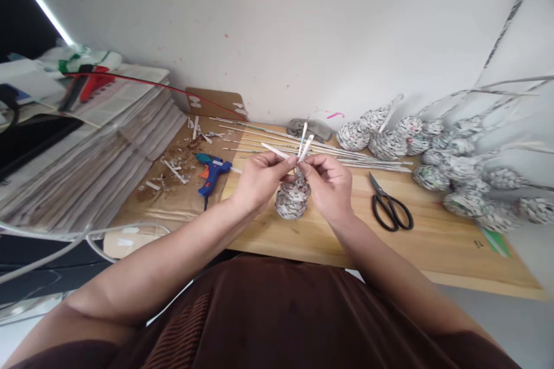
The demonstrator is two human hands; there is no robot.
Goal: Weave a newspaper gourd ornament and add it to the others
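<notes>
A woven gourd shape of rolled newspaper [291,200] stands at the middle of the wooden table, with white paper strips [309,146] sticking up from its narrow top. My left hand [261,177] pinches the strips from the left, thumb and forefinger pressed together. From the right, my right hand [329,183] pinches them too, its fingertips nearly touching the left ones. Part of the gourd's neck is hidden behind the fingers.
Black-handled scissors [392,207] lie right of my hands, a blue glue gun [213,173] left. Long paper sticks [372,161] lie behind. Several woven gourds [433,177] crowd the right back; a newspaper stack [142,127] and paper scraps [173,170] are left.
</notes>
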